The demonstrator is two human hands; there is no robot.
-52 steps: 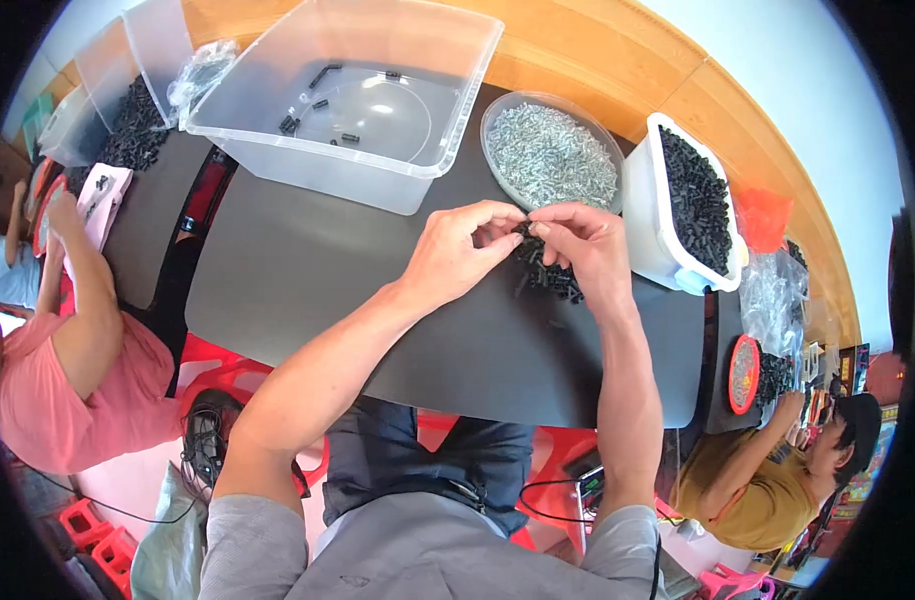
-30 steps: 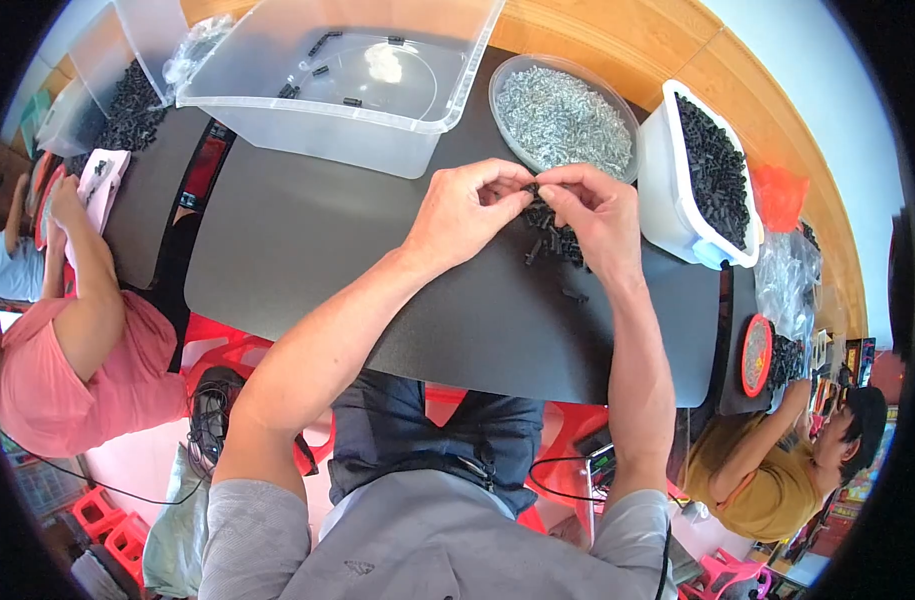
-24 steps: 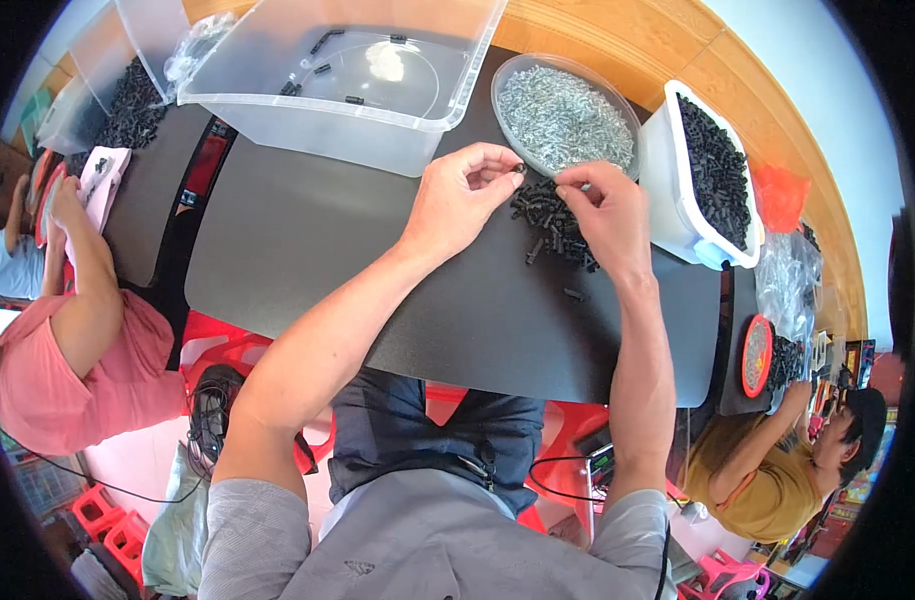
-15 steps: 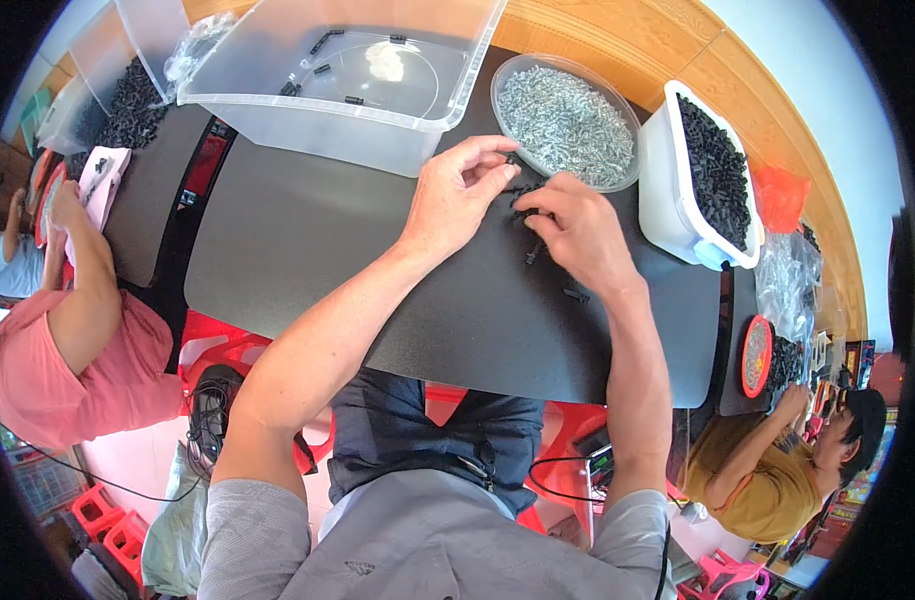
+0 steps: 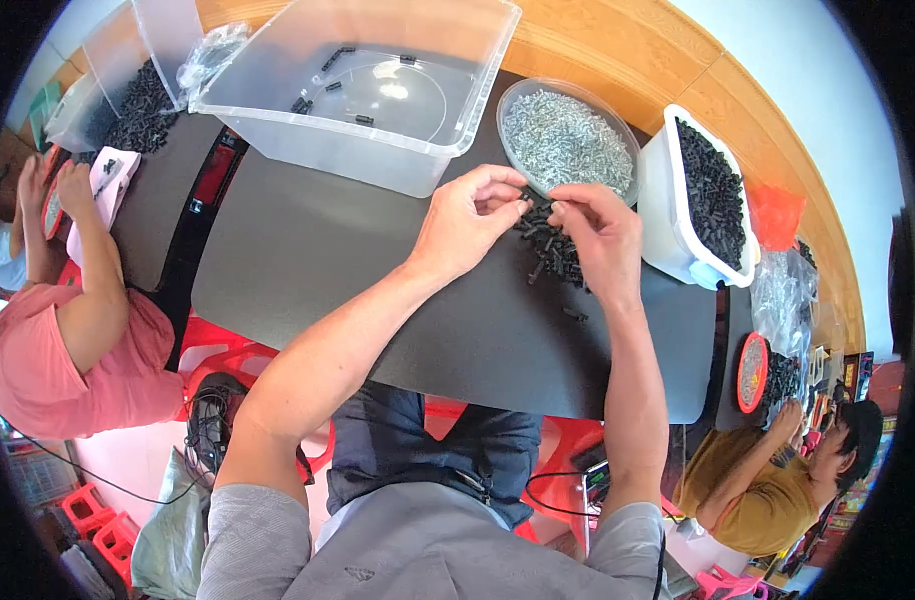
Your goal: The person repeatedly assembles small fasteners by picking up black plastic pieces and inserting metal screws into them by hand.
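Note:
My left hand (image 5: 469, 222) is closed in a pinch, with a small black plastic part (image 5: 526, 193) at its thumb and fingertips, partly hidden. Just to its right, my right hand (image 5: 605, 238) is also pinched closed; whatever lies between its fingertips is too small to make out. Both sets of fingertips are close together at the near rim of a round clear tub (image 5: 569, 128) full of small silvery metal pieces. Beneath and between the hands lies a loose pile of small black plastic parts (image 5: 549, 254) on the dark table (image 5: 377, 290), partly covered by my right hand.
A large translucent bin (image 5: 357, 160) with a few black parts stands at the back left. To the right is a white bin (image 5: 667, 205) heaped with black parts. Co-workers sit on both sides, one in a pink shirt (image 5: 87, 350), another in a mustard shirt (image 5: 752, 495).
My right hand has risen from the black pile to beside my left fingertips, uncovering more of the pile. The whole view has shifted slightly. My left hand keeps its pinch.

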